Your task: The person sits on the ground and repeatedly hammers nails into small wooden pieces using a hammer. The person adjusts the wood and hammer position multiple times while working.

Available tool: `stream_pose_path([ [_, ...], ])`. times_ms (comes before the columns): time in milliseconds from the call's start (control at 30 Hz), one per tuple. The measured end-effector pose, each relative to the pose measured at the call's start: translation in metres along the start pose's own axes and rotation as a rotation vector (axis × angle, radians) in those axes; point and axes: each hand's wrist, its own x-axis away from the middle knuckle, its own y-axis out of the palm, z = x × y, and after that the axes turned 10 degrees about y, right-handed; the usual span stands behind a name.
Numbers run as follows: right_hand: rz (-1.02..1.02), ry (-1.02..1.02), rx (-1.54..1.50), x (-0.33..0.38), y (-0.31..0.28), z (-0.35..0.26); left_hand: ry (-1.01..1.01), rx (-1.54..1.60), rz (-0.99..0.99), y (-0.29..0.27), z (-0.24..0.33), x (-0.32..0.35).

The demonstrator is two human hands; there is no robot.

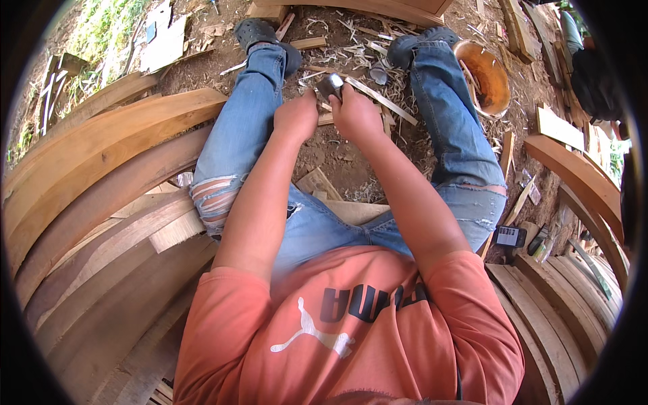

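My right hand is closed around a dark tool with a rounded, shiny metal end; too little of it shows to tell its kind. Close beside it, my left hand is also closed, thumb on top, and what its fingers hold is hidden. Both arms reach forward, so the hands meet between my spread knees, above ground littered with wood shavings. A thin pale wood strip slants just beyond my right hand.
An orange-brown round container lies by my right foot. Wooden boards are stacked at left and right. A wooden piece stands ahead at the top edge. A dark phone-like object lies beside my right knee.
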Motion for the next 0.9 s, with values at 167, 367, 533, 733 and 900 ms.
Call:
stream_pose_path([
  [167, -0.039, 0.029, 0.047, -0.003, 0.003, -0.003, 0.01, 0.012, 0.006, -0.002, -0.004, 0.0],
  [367, 0.021, -0.01, 0.027, -0.005, 0.013, 0.0, 0.012, 0.036, 0.013, 0.005, -0.006, -0.003],
  [533, 0.063, -0.025, 0.06, 0.0, -0.006, -0.01, 0.034, -0.018, -0.005, 0.018, -0.012, -0.007],
  [733, 0.107, -0.011, 0.044, 0.002, -0.004, 0.009, 0.071, -0.029, 0.04, 0.001, -0.002, 0.0],
  [900, 0.133, -0.044, 0.053, 0.008, -0.021, 0.019, 0.096, -0.042, 0.016, -0.023, 0.01, 0.007],
])
